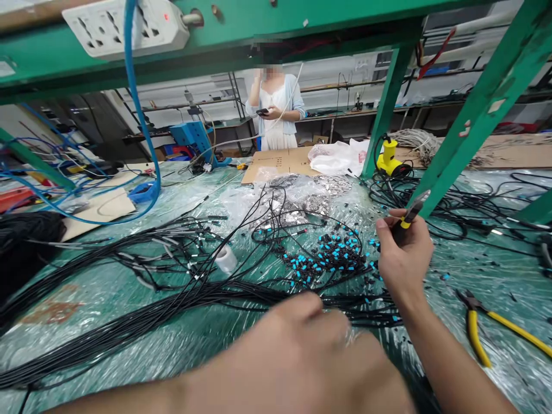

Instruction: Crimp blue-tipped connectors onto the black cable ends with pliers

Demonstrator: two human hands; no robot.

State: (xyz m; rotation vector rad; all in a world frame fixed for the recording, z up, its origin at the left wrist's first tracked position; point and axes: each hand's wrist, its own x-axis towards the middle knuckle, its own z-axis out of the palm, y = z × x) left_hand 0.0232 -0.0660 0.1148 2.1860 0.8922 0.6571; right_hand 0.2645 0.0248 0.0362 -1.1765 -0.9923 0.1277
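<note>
My right hand (405, 253) is raised at the right and grips a small black-and-yellow hand tool (409, 216). My left hand (306, 339) is blurred with motion, low in the middle, over a long bundle of thin black cables (172, 299). Whether it holds any of them is hidden. Beyond the hands lies a heap of small blue-and-black cable connectors (325, 256), tangled with loose wires. A white tape roll (225, 259) rests among the cables. Yellow-handled pliers (476, 328) lie to the right of my right forearm.
Clear plastic sheeting (487, 368) covers the green bench. Green steel legs and a crossbar (483, 115) with a power strip (125, 26) stand ahead. More black cables lie right, a black coil far left. Farther off, a person (276, 109) stands holding a phone.
</note>
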